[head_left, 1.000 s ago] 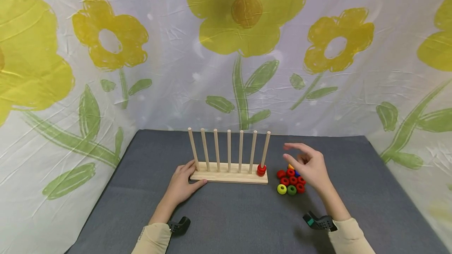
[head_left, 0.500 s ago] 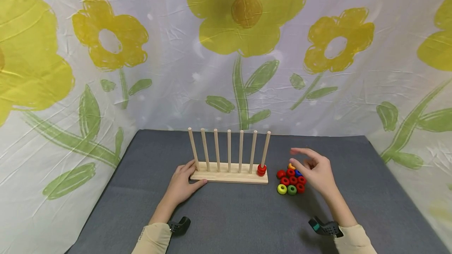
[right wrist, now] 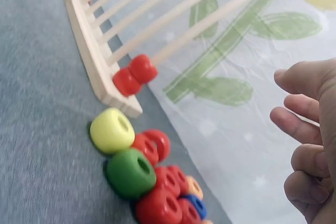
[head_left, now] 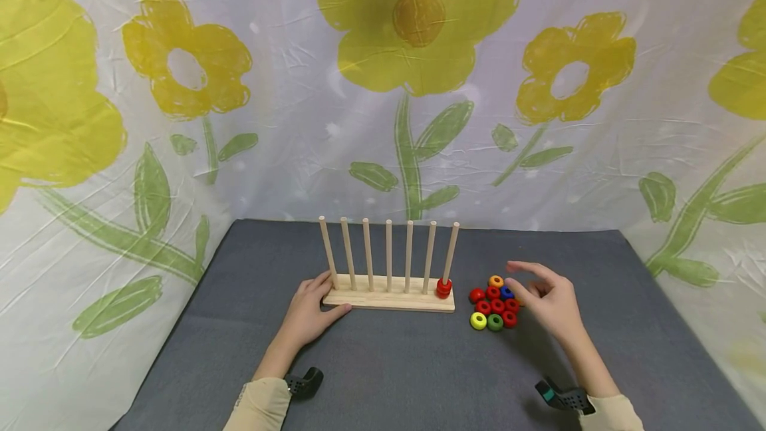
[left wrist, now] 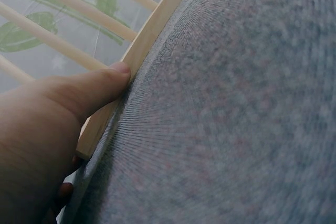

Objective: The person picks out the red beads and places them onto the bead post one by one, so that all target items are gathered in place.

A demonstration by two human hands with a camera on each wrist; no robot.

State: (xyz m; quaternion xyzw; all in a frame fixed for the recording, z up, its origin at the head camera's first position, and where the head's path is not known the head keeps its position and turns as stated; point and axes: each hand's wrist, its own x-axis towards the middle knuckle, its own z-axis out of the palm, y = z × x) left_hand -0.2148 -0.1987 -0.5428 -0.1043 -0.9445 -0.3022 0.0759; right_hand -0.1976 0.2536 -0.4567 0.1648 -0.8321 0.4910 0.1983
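A wooden peg stand (head_left: 389, 300) with a row of several upright pegs sits mid-table. My left hand (head_left: 306, 314) grips its left end, the thumb along the front edge in the left wrist view. Two red beads (head_left: 443, 289) are stacked on the rightmost peg. To the right of the stand lies a cluster of loose beads: several red beads (head_left: 483, 311), a yellow bead (head_left: 475, 324), a green bead (head_left: 495, 327), a blue bead (head_left: 509, 294) and an orange bead (head_left: 495, 281). My right hand (head_left: 553, 304) hovers at the cluster's right side, thumb and index finger apart, holding nothing.
A dark grey cloth (head_left: 395, 364) covers the table. Behind it and at both sides hangs a pale curtain (head_left: 287, 151) printed with yellow flowers. Black wrist straps (head_left: 305, 384) sit on both forearms.
My right hand has moved right and slightly down, away from the stand, uncovering the orange and blue beads. The left hand and the stand stay put.
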